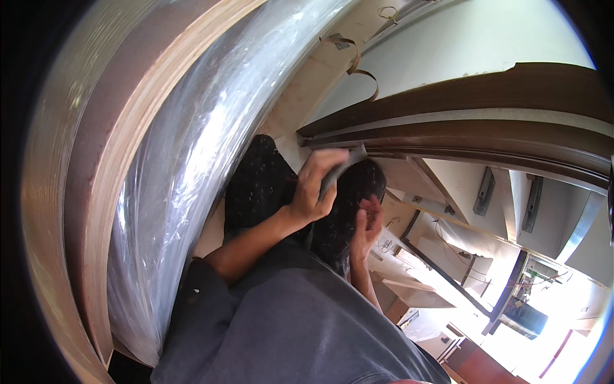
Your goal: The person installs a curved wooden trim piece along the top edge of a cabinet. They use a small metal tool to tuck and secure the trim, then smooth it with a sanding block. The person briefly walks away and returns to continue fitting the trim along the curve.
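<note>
My left hand is closed on a flat grey piece, perhaps a blade or pad, that reaches up toward the dark brown trim; its fingertips are slightly blurred. My right hand is lower and to the right, by my dark knee, with loosely bent fingers apart and nothing visible in them. A thin, curled brown strip hangs above the trim.
Clear plastic sheeting and layered board edges run along my left. A white panel lies beyond the trim. Cabinet boxes with metal slides are at right, with a dark cylindrical container and wires below.
</note>
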`<move>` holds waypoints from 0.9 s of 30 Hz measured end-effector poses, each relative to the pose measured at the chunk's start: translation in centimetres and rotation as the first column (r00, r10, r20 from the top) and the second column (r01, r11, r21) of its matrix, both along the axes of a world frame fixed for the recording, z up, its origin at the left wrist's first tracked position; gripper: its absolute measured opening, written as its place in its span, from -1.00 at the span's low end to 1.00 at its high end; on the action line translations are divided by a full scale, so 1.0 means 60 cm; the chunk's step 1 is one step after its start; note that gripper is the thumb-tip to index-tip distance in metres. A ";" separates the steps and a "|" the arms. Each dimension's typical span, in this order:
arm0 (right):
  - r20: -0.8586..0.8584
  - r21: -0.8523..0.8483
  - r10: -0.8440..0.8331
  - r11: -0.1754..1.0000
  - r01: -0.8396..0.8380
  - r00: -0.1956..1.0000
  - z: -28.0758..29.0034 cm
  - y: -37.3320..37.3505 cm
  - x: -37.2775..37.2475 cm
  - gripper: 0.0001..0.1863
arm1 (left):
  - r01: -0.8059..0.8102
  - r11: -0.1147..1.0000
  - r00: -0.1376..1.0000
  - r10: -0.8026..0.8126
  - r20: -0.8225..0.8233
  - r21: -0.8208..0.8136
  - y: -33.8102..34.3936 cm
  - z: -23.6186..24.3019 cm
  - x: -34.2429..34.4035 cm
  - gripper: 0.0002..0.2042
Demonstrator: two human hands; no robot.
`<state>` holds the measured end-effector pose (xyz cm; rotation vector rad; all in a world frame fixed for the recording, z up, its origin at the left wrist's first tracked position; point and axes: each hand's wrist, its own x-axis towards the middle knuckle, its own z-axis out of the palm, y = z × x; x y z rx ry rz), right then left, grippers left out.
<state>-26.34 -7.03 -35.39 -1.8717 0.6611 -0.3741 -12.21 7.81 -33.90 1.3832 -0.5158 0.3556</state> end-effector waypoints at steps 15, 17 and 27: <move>0.113 0.229 -0.224 0.954 0.194 0.968 -0.012 -0.080 -0.006 -0.65 | 0.273 0.955 0.961 -0.275 -0.004 0.119 -0.011 0.075 0.051 -0.68; 0.087 0.165 -0.226 0.964 0.209 0.970 -0.041 -0.075 -0.016 -0.62 | 0.153 0.988 0.986 -0.151 0.075 -0.019 -0.036 0.134 0.101 -0.56; -0.007 -0.095 -0.159 0.983 0.157 0.987 -0.065 -0.076 -0.013 -0.51 | 0.073 0.997 0.968 -0.077 0.241 0.025 -0.122 0.207 0.167 -0.22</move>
